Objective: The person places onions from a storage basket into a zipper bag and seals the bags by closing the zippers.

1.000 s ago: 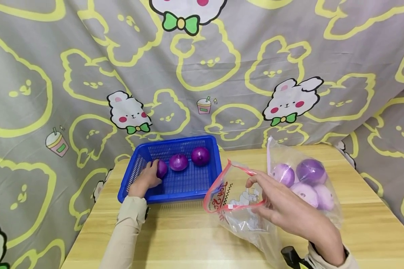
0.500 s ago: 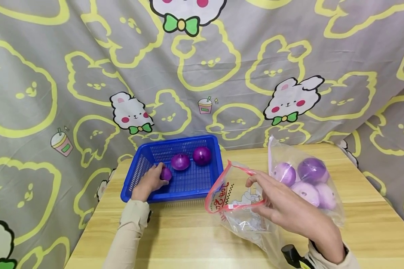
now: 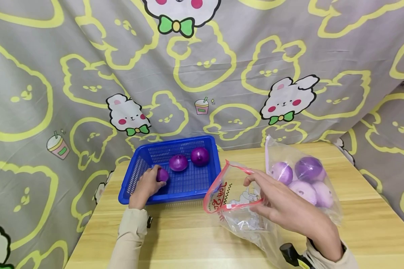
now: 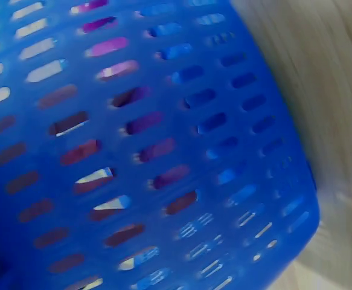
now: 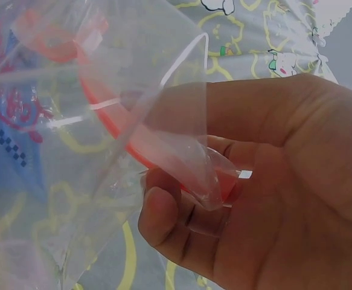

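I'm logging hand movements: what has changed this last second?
The left hand has drawn a round purple onion slightly toward the near side of the blue plastic basket. The right hand still holds the clear, red-edged plastic bag; the other two onions stayed put.

Inside the basket I've got free floor on the near side, right of the left hand; two onions block the far side. Rightward, the basket's wall stands up, then the bag gapes. Bare tabletop stretches toward the near edge; curtain closes the far one.
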Demonstrator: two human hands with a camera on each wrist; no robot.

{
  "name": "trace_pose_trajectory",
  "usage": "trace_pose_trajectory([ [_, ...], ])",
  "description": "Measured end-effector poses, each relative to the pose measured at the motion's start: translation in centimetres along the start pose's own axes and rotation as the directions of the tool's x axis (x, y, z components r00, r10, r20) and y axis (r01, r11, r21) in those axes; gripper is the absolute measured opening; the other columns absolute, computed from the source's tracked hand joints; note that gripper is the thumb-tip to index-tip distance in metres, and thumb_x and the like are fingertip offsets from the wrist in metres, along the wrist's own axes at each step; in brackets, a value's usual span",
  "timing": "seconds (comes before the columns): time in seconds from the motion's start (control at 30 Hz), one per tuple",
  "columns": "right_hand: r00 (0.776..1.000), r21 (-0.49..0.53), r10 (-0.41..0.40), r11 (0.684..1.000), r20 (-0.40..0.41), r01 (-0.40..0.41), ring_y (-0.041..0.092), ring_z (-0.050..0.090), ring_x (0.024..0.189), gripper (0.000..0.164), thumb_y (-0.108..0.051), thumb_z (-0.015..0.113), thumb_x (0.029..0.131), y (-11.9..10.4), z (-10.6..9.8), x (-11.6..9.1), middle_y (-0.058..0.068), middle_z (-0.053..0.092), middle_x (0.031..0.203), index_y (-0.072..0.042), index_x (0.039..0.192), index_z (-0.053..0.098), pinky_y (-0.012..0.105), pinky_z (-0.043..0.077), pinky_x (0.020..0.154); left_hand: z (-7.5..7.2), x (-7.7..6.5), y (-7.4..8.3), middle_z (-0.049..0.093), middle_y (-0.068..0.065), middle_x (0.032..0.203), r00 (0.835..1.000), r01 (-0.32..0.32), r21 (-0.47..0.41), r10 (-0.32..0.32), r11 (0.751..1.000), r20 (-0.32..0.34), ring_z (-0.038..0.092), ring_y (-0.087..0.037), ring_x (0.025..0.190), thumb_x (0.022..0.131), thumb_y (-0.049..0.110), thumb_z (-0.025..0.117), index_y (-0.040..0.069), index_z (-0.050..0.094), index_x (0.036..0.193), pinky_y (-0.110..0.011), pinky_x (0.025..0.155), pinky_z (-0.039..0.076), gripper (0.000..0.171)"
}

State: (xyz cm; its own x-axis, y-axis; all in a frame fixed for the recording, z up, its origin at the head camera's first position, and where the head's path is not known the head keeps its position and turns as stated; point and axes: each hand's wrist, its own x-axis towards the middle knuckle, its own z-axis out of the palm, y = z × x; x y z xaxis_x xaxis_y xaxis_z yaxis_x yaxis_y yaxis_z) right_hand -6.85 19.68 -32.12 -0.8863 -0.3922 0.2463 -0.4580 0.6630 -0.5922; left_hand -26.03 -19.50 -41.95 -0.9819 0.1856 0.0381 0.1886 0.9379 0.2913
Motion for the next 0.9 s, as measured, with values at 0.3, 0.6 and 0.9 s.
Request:
trace_pose_trajectory([
  [0.3, 1.0, -0.013, -0.002, 1.0, -0.018, 0.001, 0.0, 0.049, 0.074, 0.061, -0.012, 0.078, 0.086, -0.1, 0.0, 0.2, -0.008, 0.055, 0.119, -0.02, 0.138, 0.046, 0.021, 0.048, 0.065, -1.3, -1.3, 1.8, 0.042, -0.033, 0.136, 0.995, 0.022, -0.1, -0.031, 0.995, -0.091, 0.053, -0.051, 0.115, 0.087, 0.022, 0.079, 0.007, 0.048, 0.143, -0.065, 0.091, 0.048, 0.066],
  [0.6, 1.0, -0.008, 0.006, 1.0, -0.02, -0.006, 0.001, 0.049, 0.073, 0.058, -0.01, 0.077, 0.086, 0.0, 0.2, 0.3, -0.007, 0.055, 0.114, -0.022, 0.134, 0.048, 0.021, 0.046, 0.063, -1.2, -3.0, 3.8, 0.046, -0.029, 0.136, 0.979, 0.004, -0.177, -0.04, 0.984, -0.198, 0.055, -0.049, 0.115, 0.086, 0.025, 0.08, 0.009, 0.042, 0.147, -0.065, 0.089, 0.049, 0.074],
  [0.9, 1.0, -0.014, 0.029, 0.999, -0.009, -0.029, 0.001, 0.048, 0.073, 0.056, -0.011, 0.077, 0.086, -0.1, 0.3, 0.5, -0.004, 0.055, 0.118, -0.022, 0.133, 0.049, 0.021, 0.046, 0.063, -1.7, -4.6, 5.5, 0.062, -0.024, 0.121, 0.951, 0.0, -0.258, -0.08, 0.966, -0.299, 0.065, -0.041, 0.102, 0.082, 0.034, 0.083, 0.004, 0.043, 0.132, -0.058, 0.08, 0.054, 0.071],
])
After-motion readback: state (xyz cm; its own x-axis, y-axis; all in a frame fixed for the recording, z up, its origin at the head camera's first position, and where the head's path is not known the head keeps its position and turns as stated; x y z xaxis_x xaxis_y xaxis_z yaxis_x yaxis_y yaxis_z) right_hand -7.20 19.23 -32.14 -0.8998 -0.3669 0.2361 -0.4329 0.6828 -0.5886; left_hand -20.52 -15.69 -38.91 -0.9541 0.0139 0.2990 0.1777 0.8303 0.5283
